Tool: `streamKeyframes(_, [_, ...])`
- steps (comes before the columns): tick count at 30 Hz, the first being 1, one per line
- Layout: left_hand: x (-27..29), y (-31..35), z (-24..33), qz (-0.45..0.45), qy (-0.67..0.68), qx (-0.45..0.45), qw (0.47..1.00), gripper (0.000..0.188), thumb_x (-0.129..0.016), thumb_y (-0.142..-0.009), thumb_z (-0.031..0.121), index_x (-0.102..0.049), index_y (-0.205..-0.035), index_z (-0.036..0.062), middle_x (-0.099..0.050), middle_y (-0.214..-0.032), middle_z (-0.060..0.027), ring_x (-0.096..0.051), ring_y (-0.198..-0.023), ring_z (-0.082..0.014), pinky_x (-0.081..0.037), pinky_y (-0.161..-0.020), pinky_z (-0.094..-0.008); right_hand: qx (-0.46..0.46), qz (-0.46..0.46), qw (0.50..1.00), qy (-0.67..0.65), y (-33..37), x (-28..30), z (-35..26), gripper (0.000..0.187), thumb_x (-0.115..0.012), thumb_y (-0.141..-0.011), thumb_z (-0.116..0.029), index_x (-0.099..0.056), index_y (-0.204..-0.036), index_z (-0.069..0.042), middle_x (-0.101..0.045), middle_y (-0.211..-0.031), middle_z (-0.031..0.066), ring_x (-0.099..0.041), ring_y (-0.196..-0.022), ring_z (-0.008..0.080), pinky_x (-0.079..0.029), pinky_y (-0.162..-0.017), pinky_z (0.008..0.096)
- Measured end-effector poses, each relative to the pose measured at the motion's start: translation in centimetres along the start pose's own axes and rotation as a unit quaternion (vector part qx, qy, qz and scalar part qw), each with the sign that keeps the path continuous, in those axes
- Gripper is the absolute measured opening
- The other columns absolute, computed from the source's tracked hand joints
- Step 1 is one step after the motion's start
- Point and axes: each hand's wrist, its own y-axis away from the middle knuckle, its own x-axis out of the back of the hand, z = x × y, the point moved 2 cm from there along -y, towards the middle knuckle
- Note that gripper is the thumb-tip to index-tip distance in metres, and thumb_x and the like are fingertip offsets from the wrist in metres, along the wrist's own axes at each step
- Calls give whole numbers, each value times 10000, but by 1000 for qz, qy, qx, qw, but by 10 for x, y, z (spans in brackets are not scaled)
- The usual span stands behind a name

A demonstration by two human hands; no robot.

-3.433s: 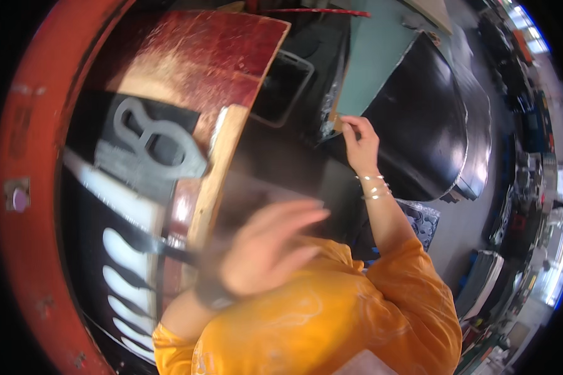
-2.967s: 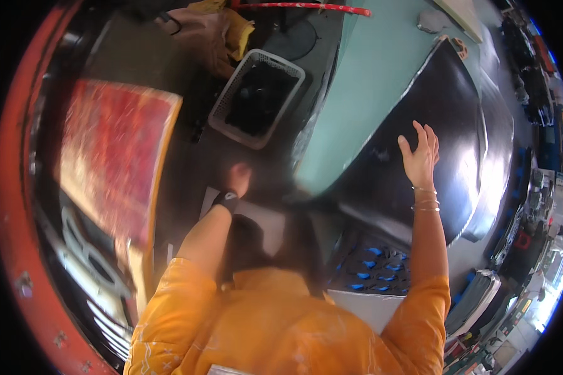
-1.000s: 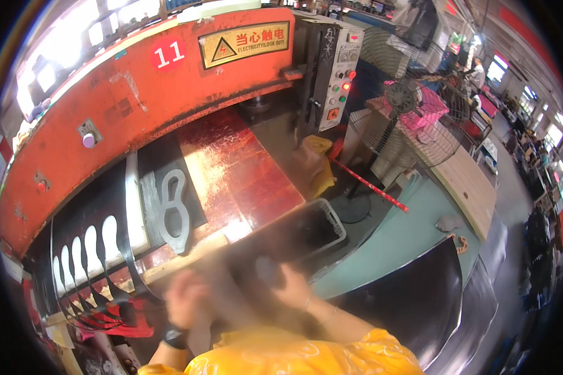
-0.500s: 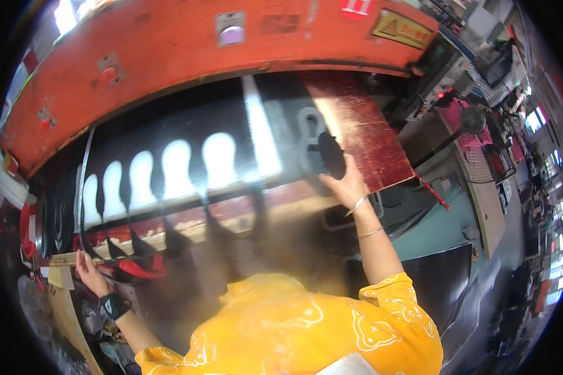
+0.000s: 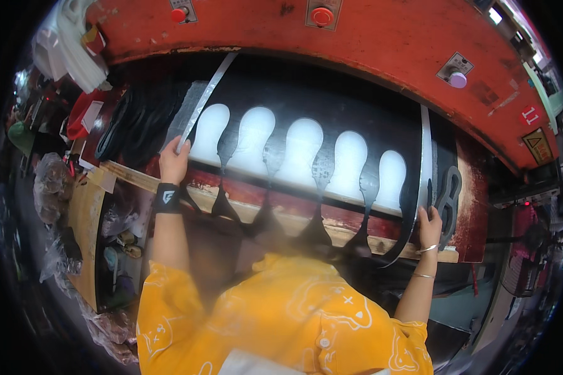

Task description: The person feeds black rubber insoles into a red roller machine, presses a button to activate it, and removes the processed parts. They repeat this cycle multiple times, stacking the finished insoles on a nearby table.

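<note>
A black sheet (image 5: 353, 112) lies on the press bed, with several sole-shaped openings through which a bright white surface (image 5: 299, 150) shows. Dark pointed tongues of the sheet hang over the bed's front edge between the openings. At the sheet's left front corner, my left hand (image 5: 173, 161) has its fingers closed on the edge, beside a pale strip. My right hand (image 5: 430, 228) pinches the right front corner, at the lower end of another pale strip (image 5: 425, 144). Just right of it rests a dark ring-shaped offcut (image 5: 448, 203).
A red-orange machine beam (image 5: 250, 28) with a red push button (image 5: 322, 17) and a purple knob (image 5: 457, 79) spans the far side. Black offcuts (image 5: 137, 128) are heaped at left on the worn red board (image 5: 472, 187). Clear plastic bags (image 5: 51, 178) lie further left.
My right hand has left the dark oval piece by the ring-shaped offcut and now grips the sheet's right corner. My left hand has closed on the left edge. The view has swung left.
</note>
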Motion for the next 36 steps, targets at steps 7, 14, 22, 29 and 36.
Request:
streamKeyframes(7, [2, -6, -11, -13, 98, 16, 995, 369, -634, -903, 262, -657, -1055, -74, -710, -929, -112, -609, -857, -121, -475, -793, -280, 30, 5, 998, 54, 5, 6, -30, 361, -663, -834, -302, -602, -801, 53, -609, -701, 193, -570, -646, 314, -449, -648, 392])
streamKeyframes(14, [18, -12, -18, -98, 425, 146, 888, 352, -543, -976, 303, -666, -1095, -4, -679, -982, -44, -613, -887, -118, -469, -794, -245, -231, -53, 957, -165, 2, 17, -38, 284, -619, -906, -312, -602, -889, -29, -507, -692, -47, -459, -592, 71, -351, -487, 232])
streamKeyframes(22, [54, -31, -24, -182, 593, 145, 771, 487, -415, -1019, 334, -507, -1306, -49, -595, -1265, -136, -585, -1106, -182, -464, -949, -303, -187, -115, 907, -359, 2, 39, -70, 217, -619, -912, -274, -579, -872, -65, -514, -688, -16, -417, -547, 65, -310, -442, 203])
streamKeyframes(29, [48, 124, 138, -212, 524, -169, 808, 523, -457, -988, 327, -446, -1285, -102, -532, -1264, -239, -544, -1166, -310, -430, -1016, -370, -180, -99, 878, -432, 1, 40, -73, 199, -599, -920, -207, -586, -943, -10, -566, -767, 23, -433, -574, 83, -326, -451, 205])
streamKeyframes(36, [-107, 188, 202, -359, 814, 199, 410, 484, -498, -984, 289, -380, -1340, -17, -455, -1344, -164, -407, -1295, -274, -282, -1138, -420, -166, -132, 874, -437, -4, 38, -66, 223, -594, -922, -195, -563, -999, 12, -570, -829, 55, -440, -620, 99, -336, -471, 210])
